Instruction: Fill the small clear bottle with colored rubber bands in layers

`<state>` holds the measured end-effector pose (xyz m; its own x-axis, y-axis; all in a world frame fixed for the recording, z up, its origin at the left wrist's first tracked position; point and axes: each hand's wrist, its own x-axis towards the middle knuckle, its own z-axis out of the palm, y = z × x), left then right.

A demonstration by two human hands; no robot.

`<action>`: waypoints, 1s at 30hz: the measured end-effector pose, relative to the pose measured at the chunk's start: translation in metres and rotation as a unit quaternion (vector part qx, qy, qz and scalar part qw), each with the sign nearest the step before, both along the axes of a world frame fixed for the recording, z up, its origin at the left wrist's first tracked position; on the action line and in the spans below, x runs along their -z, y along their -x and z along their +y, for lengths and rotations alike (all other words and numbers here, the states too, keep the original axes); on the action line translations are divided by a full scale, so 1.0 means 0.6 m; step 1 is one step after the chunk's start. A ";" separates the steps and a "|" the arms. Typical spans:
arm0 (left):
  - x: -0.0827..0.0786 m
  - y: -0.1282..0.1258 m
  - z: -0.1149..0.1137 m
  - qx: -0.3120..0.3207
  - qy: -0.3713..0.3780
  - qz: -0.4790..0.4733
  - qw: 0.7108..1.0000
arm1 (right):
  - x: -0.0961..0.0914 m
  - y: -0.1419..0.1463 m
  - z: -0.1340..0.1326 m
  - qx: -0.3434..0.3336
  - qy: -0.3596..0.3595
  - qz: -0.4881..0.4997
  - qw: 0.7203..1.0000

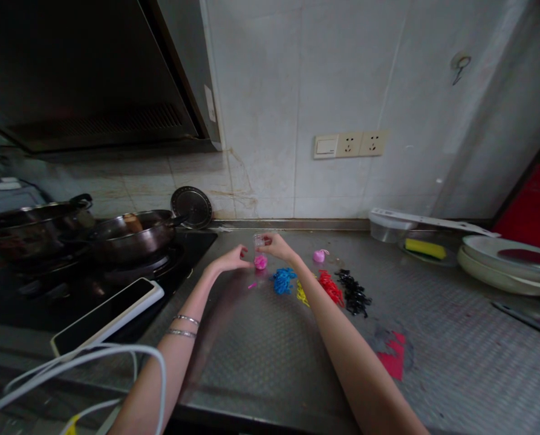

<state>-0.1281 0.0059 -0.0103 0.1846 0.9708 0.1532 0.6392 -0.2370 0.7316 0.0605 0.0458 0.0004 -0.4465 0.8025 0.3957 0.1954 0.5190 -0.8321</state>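
My right hand (276,246) grips the upper part of a small clear plastic bottle (259,240), which stands upright with pink pieces (260,262) in its bottom. Just left of the bottle is my left hand (228,260), fingers apart and holding nothing; whether a fingertip touches the bottle I cannot tell. A single pink piece (252,285) lies in front. To the right are piles of small thin pieces: blue (283,280), yellow (302,293) partly hidden by my right forearm, red (331,288) and black (354,293). Behind them sits a round pink object (318,256) with a loop.
On the left, a pan (131,238) and a pot (29,232) stand on the stove, near a white-edged device (109,314) and white cables (161,362). Right are a yellow sponge (425,249), stacked bowls (505,269) and a torn red patch (393,357) on the metal counter (260,356).
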 end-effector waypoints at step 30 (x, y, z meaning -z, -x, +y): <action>-0.114 -0.028 -0.042 -0.015 -0.102 0.005 0.995 | 0.005 -0.011 -0.006 0.032 -0.096 -0.125 0.987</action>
